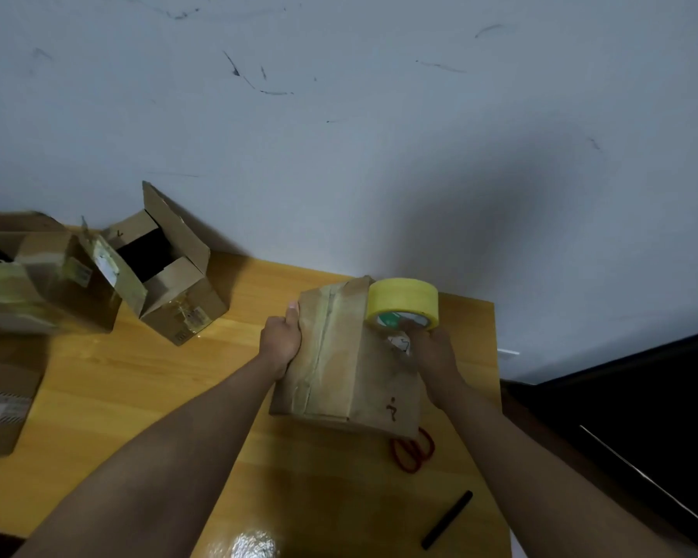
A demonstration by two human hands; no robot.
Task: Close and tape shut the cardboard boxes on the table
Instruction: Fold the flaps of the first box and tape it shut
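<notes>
Taping stage on the closed box (339, 356), sitting near the right end of the bench (234, 400), flaps folded down and meeting along a centre seam already carrying a strip of old or fresh tape, hard to tell which. Left hand (281, 336) gripping the box's left edge, fingers curled over the side and thumb up on top, steadying it. Right hand (428, 348) holding the yellow tape roll (403, 304) against the far right corner of the top, fingers curled round the roll's lower rim; free end of the tape not visible. Judging the next move: finding and pulling the tape end, laying it down along the seam while keeping the box pinned, then reaching for the red scissors (414, 453) lying just beside the box's near right corner, partly under it. Lying nearer still, a black marker (446, 519). Waiting at the bench's left end, an open box (170, 271) with flaps standing up, plus further boxes (45, 275) beside it.
</notes>
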